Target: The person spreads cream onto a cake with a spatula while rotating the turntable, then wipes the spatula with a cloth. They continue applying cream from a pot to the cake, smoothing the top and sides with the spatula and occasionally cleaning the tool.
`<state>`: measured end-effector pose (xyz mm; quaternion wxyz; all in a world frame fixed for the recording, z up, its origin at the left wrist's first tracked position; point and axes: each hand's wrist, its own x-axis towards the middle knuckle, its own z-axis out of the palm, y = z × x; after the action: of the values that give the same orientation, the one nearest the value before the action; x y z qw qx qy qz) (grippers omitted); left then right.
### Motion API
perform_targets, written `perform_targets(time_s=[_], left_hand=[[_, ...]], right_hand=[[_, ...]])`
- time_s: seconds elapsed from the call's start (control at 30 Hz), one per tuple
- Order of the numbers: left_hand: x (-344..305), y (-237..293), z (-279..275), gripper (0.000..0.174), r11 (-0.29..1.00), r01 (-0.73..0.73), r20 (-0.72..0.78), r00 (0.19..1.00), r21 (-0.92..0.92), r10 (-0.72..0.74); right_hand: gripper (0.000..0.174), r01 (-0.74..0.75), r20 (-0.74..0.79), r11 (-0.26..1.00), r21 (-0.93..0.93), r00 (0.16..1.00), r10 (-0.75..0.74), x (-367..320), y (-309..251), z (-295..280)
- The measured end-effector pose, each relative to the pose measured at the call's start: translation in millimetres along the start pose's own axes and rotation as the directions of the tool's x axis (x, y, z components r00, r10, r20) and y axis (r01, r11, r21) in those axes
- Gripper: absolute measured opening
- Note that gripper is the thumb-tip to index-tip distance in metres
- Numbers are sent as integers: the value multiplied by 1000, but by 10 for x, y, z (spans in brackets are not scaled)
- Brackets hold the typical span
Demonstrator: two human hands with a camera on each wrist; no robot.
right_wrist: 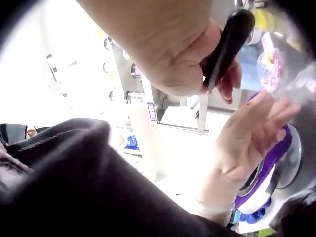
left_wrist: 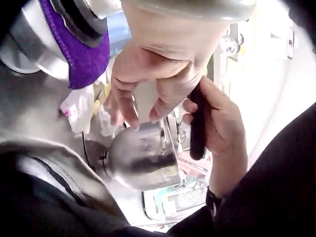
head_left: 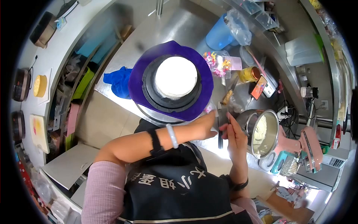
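My right hand [head_left: 237, 138] grips a tool by its thick black handle [left_wrist: 198, 123]; only a short piece of metal shows by the handle in the right wrist view, and I cannot tell its kind. Beside it, my left hand [head_left: 204, 126] has loosely bent fingers with nothing between them. Another black-handled spatula [head_left: 220, 139] lies between the hands at the table edge. A round cake coated in white cream [head_left: 176, 77] stands on a dark turntable [head_left: 149, 87] over a purple cloth [head_left: 138, 71]. Right of my right hand is a metal mixing bowl [head_left: 247, 121] of pale cream [head_left: 260, 130].
A blue cloth [head_left: 120, 81] lies left of the turntable. Behind the hands are a bag of colourful figurines [head_left: 216, 63], a jar [head_left: 249, 74], a phone [head_left: 258, 88] and a blue bucket [head_left: 218, 33]. A pink stand mixer [head_left: 311, 143] stands beyond the bowl.
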<state>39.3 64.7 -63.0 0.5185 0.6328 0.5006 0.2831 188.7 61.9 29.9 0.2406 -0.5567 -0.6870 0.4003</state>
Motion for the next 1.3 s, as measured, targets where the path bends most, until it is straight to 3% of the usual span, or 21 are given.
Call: perform_targets(time_s=[0.03, 0.13, 0.2, 0.27, 0.3, 0.33, 0.37, 0.4, 0.43, 0.5, 0.53, 0.57, 0.63, 0.7, 0.83, 0.93, 1.1, 1.17, 1.2, 1.27, 1.3], left_hand=[[-96, 0, -96, 65, 987, -154, -9, 988, -53, 153], [-492, 82, -634, 45, 984, -2, 311, 949, -177, 58], [-881, -46, -874, 29, 948, -68, 168, 978, -309, 125], [-1216, -162, -1114, 20, 861, -24, -19, 1000, -508, 16], [-1365, -210, -1174, 15, 820, -44, -237, 965, -571, -114], [-1446, -292, -1264, 11, 805, -52, -400, 886, -590, -235], [-1511, -467, -1341, 13, 854, -156, -595, 777, -497, -204], [-1559, -675, -1400, 26, 926, -109, -746, 629, -362, -218], [-1542, -904, -1408, 26, 924, -114, -748, 627, -366, -219], [-1473, -1173, -1411, 43, 970, 134, -875, 420, -201, -239], [-1475, -1194, -1436, 57, 865, 142, -691, 545, -481, -474], [-1462, -1188, -1416, 57, 864, 137, -690, 546, -486, -474], [-1362, -993, -1372, 56, 659, 43, -439, 713, -751, -547], [-1360, -1031, -1295, 54, 696, 75, -466, 690, -714, -553], [-1480, -1006, -1118, 47, 570, 110, -307, 751, -815, -585], [-1575, -938, -1004, 54, 443, 215, -48, 858, -870, -511], [-1574, -947, -1262, 66, 454, 98, -168, 844, -886, -509], [-1586, -871, -1290, 64, 385, 92, -112, 873, -918, -475], [-1596, -885, -1259, 58, 387, 130, -59, 896, -913, -439], [-1604, -951, -1207, 54, 361, 173, 5, 907, -916, -422], [-1612, -959, -1193, 51, 332, 220, 73, 912, -917, -403]], right_hand=[[37, 67, 28, 994, -87, 998, -65, 79, -45, 32], [35, 105, 58, 979, -173, 994, -96, 269, -129, 75], [34, 143, 76, 965, -221, 989, -129, 342, -178, 118], [32, 134, 109, 966, -220, 988, -113, 375, -247, 147], [32, 136, 107, 965, -225, 988, -114, 379, -263, 161], [31, 159, 121, 963, -217, 983, -135, 380, -276, 175], [31, 181, 136, 961, -210, 979, -154, 378, -292, 188], [31, 184, 137, 959, -216, 978, -157, 371, -321, 193], [30, 178, 151, 956, -233, 978, -145, 353, -355, 195], [30, 176, 169, 951, -256, 976, -135, 300, -389, 221], [30, 161, 172, 954, -254, 978, -119, 275, -386, 238], [30, 143, 174, 957, -253, 980, -101, 249, -380, 250], [31, 128, 173, 964, -232, 981, -89, 186, -369, 295], [31, 111, 170, 972, -205, 982, -77, 128, -379, 351], [32, 38, 161, 990, -137, 987, -16, 42, -392, 478], [31, 15, 158, 996, -89, 987, -1, 17, -359, 555], [31, -108, 213, 994, 28, 972, 100, 8, -320, 597], [32, -355, 362, 870, 341, 904, 227, 25, -306, 607], [32, -355, 361, 870, 343, 905, 227, 39, -321, 604], [35, -634, 616, 484, 604, 756, 221, 60, -353, 596], [35, -632, 612, 478, 610, 759, 223, 43, -336, 595]])
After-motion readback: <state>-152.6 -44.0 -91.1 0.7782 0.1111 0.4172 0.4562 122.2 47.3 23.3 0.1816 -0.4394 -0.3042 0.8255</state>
